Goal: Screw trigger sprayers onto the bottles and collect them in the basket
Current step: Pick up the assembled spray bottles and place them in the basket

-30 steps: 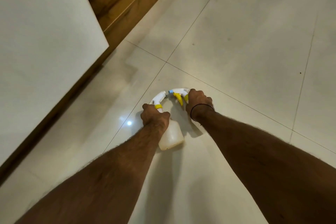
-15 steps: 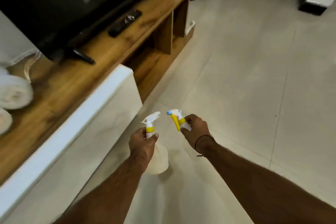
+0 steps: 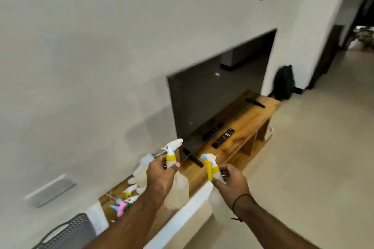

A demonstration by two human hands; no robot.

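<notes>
My left hand [image 3: 160,174] grips the neck of a translucent bottle [image 3: 178,190] that carries a white trigger sprayer with a yellow collar [image 3: 172,148]. My right hand [image 3: 230,180] holds a second bottle [image 3: 217,204] by its neck, its white and yellow sprayer [image 3: 209,164] pointing left. Both bottles hang upright over the edge of the wooden TV unit [image 3: 238,133]. A grey perforated basket [image 3: 68,232] shows at the bottom left. Loose sprayers, pink, blue and white [image 3: 123,204], lie on the unit behind my left arm, beside more translucent bottles [image 3: 141,170].
A dark television [image 3: 218,95] stands on the wooden unit with two remotes [image 3: 222,137] in front of it. A black backpack [image 3: 284,83] leans against the wall at the unit's far end. Pale tiled floor [image 3: 313,157] spreads to the right toward a doorway.
Both hands lifted the two bottles off the floor and brought them up over the TV unit. My view swung up from the tiles to the wall and the basket.
</notes>
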